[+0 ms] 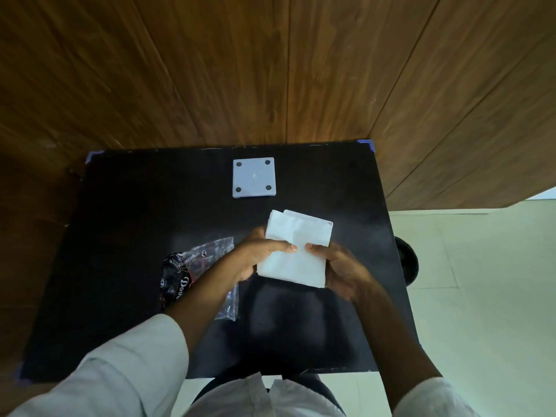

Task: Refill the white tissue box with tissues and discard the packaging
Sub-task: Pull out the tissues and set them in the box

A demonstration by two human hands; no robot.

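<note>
Both hands hold a white stack of tissues (pixel 296 251) just above the black table (pixel 126 206). My left hand (pixel 258 255) grips its left side, thumb on top. My right hand (pixel 340 267) grips the right side, thumb pressed on top as well. A white square piece (pixel 254 177) with four dark round feet lies flat at the far middle of the table; it looks like the tissue box's base or the box upside down. The emptied clear and black plastic packaging (pixel 192 272) lies crumpled on the table under my left forearm.
A wood-panelled wall rises behind the table. Blue tape marks the table's corners (pixel 368 144). A dark round object (pixel 407 263) sits on the pale tiled floor just off the table's right edge.
</note>
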